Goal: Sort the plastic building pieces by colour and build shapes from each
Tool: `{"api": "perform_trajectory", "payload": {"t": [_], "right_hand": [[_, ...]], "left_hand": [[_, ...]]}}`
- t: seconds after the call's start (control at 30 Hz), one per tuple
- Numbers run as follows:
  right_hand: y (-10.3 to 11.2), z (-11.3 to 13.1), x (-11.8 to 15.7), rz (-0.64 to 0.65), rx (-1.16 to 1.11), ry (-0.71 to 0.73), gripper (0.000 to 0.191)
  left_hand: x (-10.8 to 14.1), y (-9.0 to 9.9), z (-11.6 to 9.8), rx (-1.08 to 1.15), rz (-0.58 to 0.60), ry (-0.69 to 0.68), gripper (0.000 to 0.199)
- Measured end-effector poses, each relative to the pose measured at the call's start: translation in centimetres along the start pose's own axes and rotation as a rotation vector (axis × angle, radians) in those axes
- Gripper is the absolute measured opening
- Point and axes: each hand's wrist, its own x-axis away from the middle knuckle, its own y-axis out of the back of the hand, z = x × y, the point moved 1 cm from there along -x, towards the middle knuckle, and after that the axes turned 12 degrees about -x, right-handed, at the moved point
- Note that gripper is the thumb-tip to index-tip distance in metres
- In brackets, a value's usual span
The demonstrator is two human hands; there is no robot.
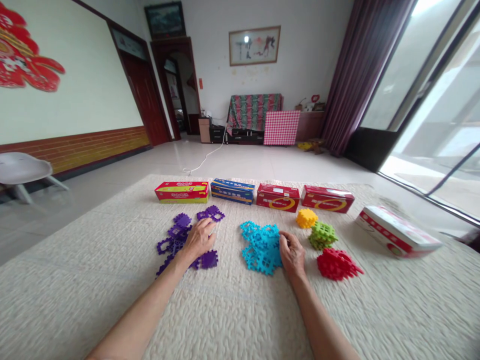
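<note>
A quilted cover [240,320] fills the lower frame. Purple pieces [176,244] spread left of centre, the left hand [200,237] over them, fingers loosely bent. Blue pieces [262,249] heap just right of centre, the right hand [293,252] curled at their right edge (whether either hand grips a piece, I cannot tell).

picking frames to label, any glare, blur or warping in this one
Head view: daylight washes out the window; glare spots the painting; the curtain leans, likely lens stretch; the white box looks smeared. Head view, centre: left hand, right hand, purple pieces and blue pieces read fairly clearly.
</note>
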Motion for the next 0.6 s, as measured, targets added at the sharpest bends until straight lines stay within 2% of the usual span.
{"api": "perform_trajectory", "payload": {"t": [0.17, 0.33, 0.43, 0.5, 0.6], "right_hand": [[0.2, 0.4, 0.0, -0.002, -0.027, -0.017, 0.04], [0.2, 0.7, -0.1, -0.026, -0.085, -0.059, 0.039], [0.1, 0.6, -0.2, -0.023, -0.088, -0.067, 0.038], [0.1, 0.5, -0.3, -0.02, -0.077, -0.069, 0.038], [0.1, 0.3, -0.4, -0.019, -0.08, -0.076, 0.038]], "left_hand": [[-3.6, -2.4, -2.2, -0.025, 0.101, -0.016, 0.037], [-5.1, -4.3, -1.5, -0.079, 0.184, 0.037, 0.027], [-5.0, -3.8, -0.7, -0.138, 0.168, 0.079, 0.021], [-4.5, -3.0, -1.0, -0.122, 0.146, 0.078, 0.024], [-2.8, -1.9, -2.7, -0.014, 0.12, -0.052, 0.025]]}}
